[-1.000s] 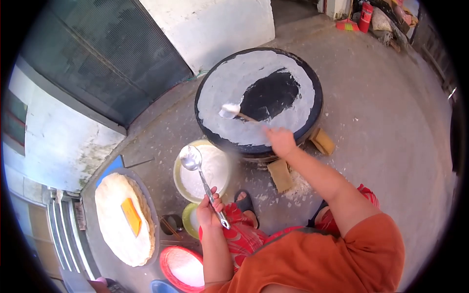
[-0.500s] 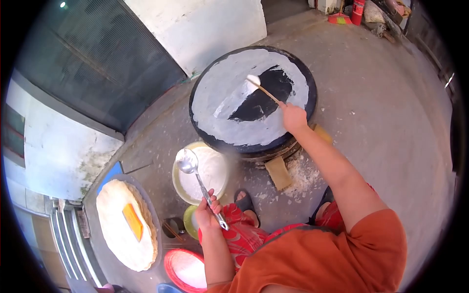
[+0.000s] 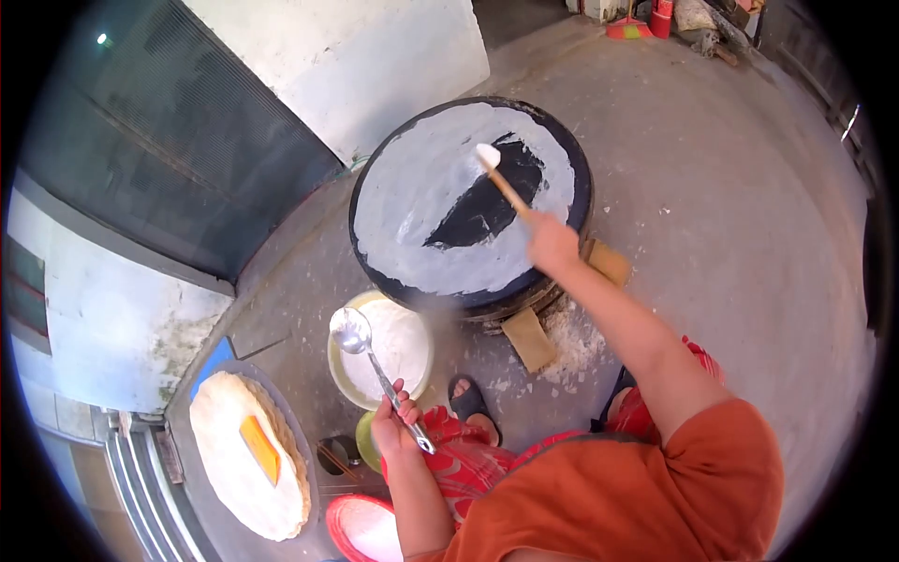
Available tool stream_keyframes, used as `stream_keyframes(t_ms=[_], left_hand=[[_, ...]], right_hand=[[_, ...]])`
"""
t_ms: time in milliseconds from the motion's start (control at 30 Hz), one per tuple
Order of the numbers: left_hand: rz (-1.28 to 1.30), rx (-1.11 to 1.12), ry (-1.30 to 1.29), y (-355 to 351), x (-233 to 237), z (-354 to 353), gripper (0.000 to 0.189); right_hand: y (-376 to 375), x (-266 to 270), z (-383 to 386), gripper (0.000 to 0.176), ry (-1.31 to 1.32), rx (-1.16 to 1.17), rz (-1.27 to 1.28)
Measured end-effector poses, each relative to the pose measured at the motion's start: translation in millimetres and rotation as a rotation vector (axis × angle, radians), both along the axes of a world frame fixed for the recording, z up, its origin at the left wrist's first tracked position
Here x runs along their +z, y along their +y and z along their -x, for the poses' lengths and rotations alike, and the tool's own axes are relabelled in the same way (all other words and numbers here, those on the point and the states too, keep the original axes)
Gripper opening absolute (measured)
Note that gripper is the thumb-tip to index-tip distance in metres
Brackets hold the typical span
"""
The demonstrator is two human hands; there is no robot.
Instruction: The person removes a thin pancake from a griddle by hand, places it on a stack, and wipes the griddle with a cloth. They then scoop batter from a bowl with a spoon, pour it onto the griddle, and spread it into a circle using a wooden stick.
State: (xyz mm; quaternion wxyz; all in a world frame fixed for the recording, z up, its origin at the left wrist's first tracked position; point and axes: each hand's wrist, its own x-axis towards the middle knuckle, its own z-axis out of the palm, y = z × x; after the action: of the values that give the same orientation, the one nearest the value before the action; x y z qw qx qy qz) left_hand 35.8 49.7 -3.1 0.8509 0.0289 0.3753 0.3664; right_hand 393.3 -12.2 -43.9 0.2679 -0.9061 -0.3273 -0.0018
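Note:
My right hand (image 3: 553, 245) is closed around the wooden handle of a spreader (image 3: 507, 190). The spreader's white-coated head touches the far part of a round black griddle (image 3: 360, 245). A wide layer of pale batter (image 3: 403, 201) covers most of the griddle, with a bare dark patch near the middle. In my left hand (image 3: 397, 423) is a metal ladle (image 3: 352, 331), gripped by its handle. The ladle's bowl, smeared with white, hangs over the rim of a bucket (image 3: 429, 367) of white batter (image 3: 386, 351).
At lower left, a stack of thin flatbreads (image 3: 239, 468) carries an orange scraper (image 3: 261, 451). A red basin (image 3: 339, 529) with white contents and a green bowl (image 3: 367, 442) sit beside my leg. Yellowish blocks (image 3: 529, 339) lie by the griddle's base. A wall (image 3: 412, 66) stands behind.
My right hand has swung the spreader slightly rightward across the griddle, its handle now steeper. The ladle stays over the bucket. The whole view has shifted a little.

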Motion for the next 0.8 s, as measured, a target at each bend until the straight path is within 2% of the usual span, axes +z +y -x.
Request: stream_keyframes(t_ms=[67,100,200,300,367,467,500,567,667,700,733,800], left_hand=[[0.000,0.010,0.005,0,2,-3,0.033],[0.004,0.008,-0.005,-1,4,-5,0.033],[0.010,-0.013,-0.015,-1,1,-3,0.033],[0.013,-0.015,0.012,-1,4,-4,0.032],[0.016,0.017,0.065,-2,4,-7,0.032],[-0.009,0.008,0.062,-1,3,-8,0.032],[-0.014,-0.002,0.055,-1,3,-8,0.032],[0.015,-0.008,0.040,-3,5,-7,0.032],[0.035,-0.010,0.017,-1,4,-4,0.032],[0.034,-0.005,0.024,-1,1,-5,0.032],[0.034,-0.006,0.019,-2,2,-6,0.032],[0.038,0.025,0.020,-2,5,-9,0.032]], right_hand=[[-5,-9,14,0.036,-0.099,0.195,0.038],[-4,-14,5,0.036,-0.092,0.192,0.038],[-5,-17,-48,0.035,-0.231,0.029,0.206],[-10,-6,-57,0.032,-0.233,-0.021,0.122],[-13,-5,-33,0.031,-0.050,-0.086,0.092],[-20,-12,-7,0.031,-0.150,0.145,0.048],[-19,-17,-18,0.031,-0.142,0.143,0.048],[-19,-20,-51,0.033,-0.167,-0.024,0.247],[-33,-5,-63,0.034,-0.146,-0.074,0.151],[-34,-7,-63,0.035,-0.018,-0.113,0.171],[-36,-13,-63,0.035,-0.023,-0.114,0.171],[-40,-31,-72,0.036,0.245,-0.020,-0.120]])
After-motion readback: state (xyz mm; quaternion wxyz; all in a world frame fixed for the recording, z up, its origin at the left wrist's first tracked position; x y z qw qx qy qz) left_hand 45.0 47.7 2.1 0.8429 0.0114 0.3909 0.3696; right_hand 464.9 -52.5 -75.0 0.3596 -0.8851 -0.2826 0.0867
